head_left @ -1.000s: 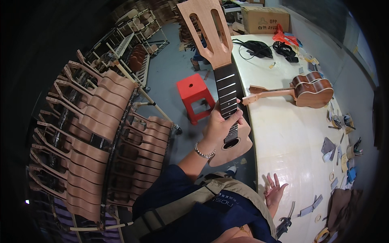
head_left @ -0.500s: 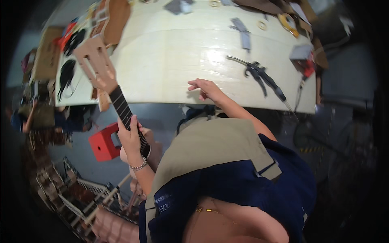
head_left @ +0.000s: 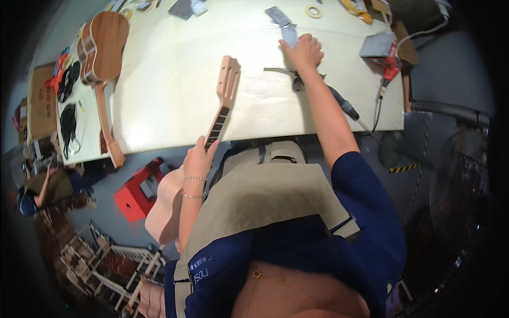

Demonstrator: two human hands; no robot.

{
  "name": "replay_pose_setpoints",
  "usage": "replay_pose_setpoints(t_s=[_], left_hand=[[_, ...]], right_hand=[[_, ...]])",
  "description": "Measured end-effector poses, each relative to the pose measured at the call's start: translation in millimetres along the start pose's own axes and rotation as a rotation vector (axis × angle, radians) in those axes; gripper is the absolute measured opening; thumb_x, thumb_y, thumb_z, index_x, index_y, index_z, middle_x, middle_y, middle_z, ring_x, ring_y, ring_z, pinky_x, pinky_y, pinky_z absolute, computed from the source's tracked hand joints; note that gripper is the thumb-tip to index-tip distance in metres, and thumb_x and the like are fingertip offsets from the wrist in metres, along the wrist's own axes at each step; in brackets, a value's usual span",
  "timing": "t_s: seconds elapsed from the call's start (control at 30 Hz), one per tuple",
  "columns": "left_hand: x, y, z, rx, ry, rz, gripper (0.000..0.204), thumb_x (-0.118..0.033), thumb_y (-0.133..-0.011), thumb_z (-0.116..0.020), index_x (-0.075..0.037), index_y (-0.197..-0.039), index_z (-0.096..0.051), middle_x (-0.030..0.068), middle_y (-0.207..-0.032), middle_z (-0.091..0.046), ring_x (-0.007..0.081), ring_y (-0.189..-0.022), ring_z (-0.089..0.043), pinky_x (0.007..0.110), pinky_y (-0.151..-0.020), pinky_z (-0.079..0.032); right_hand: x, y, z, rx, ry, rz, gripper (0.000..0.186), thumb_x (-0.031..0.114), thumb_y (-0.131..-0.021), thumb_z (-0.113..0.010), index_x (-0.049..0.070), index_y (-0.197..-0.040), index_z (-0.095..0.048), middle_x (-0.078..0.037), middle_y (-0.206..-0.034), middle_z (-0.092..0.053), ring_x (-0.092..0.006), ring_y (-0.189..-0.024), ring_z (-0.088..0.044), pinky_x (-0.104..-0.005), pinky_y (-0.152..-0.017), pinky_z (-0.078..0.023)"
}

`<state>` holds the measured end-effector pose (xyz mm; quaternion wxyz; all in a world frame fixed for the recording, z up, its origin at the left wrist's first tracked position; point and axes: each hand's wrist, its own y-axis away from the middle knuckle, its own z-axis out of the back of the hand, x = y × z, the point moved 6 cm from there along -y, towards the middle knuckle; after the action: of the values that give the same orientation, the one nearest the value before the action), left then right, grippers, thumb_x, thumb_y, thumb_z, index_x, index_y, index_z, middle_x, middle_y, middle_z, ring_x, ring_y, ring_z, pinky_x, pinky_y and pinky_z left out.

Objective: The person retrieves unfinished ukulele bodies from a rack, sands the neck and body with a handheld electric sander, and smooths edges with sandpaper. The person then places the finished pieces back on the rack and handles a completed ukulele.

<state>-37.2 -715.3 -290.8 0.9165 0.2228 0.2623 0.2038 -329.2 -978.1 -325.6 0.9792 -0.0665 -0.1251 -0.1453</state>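
Observation:
My left hand (head_left: 197, 157) is closed around the neck of an unfinished small guitar, ukulele-sized (head_left: 163, 209). Its pale body hangs at my left side, partly hidden behind my forearm, and its slotted headstock (head_left: 228, 79) reaches over the table edge. My right hand (head_left: 305, 54) is stretched forward over the table, thumb and fingers apart. It touches or hovers at the near end of a folded grey strip (head_left: 281, 18) that looks like sandpaper; exact contact is unclear. Under my right wrist lies a black air blow gun (head_left: 342, 100) with a thin metal nozzle, partly covered by my arm.
A brown ukulele (head_left: 106, 47) lies along the left of the white table (head_left: 164, 100), near black cables (head_left: 68, 124). At the right are a red corded tool (head_left: 391, 69) and tape rolls (head_left: 313, 11). A red stool (head_left: 135, 196) stands below; another person (head_left: 45, 191) is far left.
My right hand has reached forward to the grey strip. The held instrument has swung right, its headstock now more upright and over the middle of the table edge. The view has shifted.

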Motion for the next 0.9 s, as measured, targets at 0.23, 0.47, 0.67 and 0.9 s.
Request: replay_pose_setpoints(t_s=[0.23, 0.47, 0.67, 0.9], left_hand=[[-15.2, 4.9, 3.8, -0.09, -0.296, -0.036, 0.041, -0.044, -0.085, -0.053, -0.003, -0.088, -0.051, 0.0131, -0.054, -0.058, 0.0275, -0.05, -0.06, 0.035, -0.049, -0.047], [-14.1, 7.7, 4.8, -0.018, -0.165, 0.024, 0.037, -0.042, -0.086, -0.053, -0.004, -0.086, -0.052, 0.009, -0.051, -0.057, 0.0212, -0.043, -0.058, 0.032, -0.044, -0.045], [-27.5, 10.3, 20.5, 0.083, -0.141, 0.096, 0.035, -0.038, -0.084, -0.056, -0.004, -0.081, -0.049, 0.0162, -0.058, -0.059, 0.0342, -0.055, -0.058, 0.042, -0.048, -0.045], [-24.8, 5.8, 28.3, 0.094, -0.153, 0.062, 0.037, -0.04, -0.085, -0.055, -0.004, -0.079, -0.048, 0.0141, -0.056, -0.058, 0.0304, -0.05, -0.058, 0.038, -0.046, -0.045]], right_hand=[[25.9, 20.8, 10.9, 0.193, -0.803, 0.328, 0.051, 0.029, -0.074, -0.068, 0.007, -0.117, -0.051, -0.013, -0.103, -0.057, -0.0187, -0.072, -0.057, -0.0305, -0.065, -0.049], [104.7, 115.2, 8.9, 0.284, -0.614, 1.07, 0.039, 0.022, -0.081, -0.058, 0.03, -0.118, -0.055, 0.006, -0.13, -0.047, -0.0188, -0.095, -0.058, -0.0275, -0.078, -0.05], [108.2, 146.7, 22.7, 0.3, -0.637, 1.225, 0.041, 0.018, -0.078, -0.061, 0.022, -0.119, -0.056, 0.006, -0.125, -0.053, -0.0183, -0.083, -0.056, -0.0288, -0.073, -0.048], [113.5, 151.1, 23.5, 0.314, -0.717, 1.29, 0.035, 0.016, -0.085, -0.05, 0.014, -0.12, -0.056, -0.003, -0.128, -0.05, -0.0199, -0.083, -0.053, -0.0304, -0.077, -0.036]])
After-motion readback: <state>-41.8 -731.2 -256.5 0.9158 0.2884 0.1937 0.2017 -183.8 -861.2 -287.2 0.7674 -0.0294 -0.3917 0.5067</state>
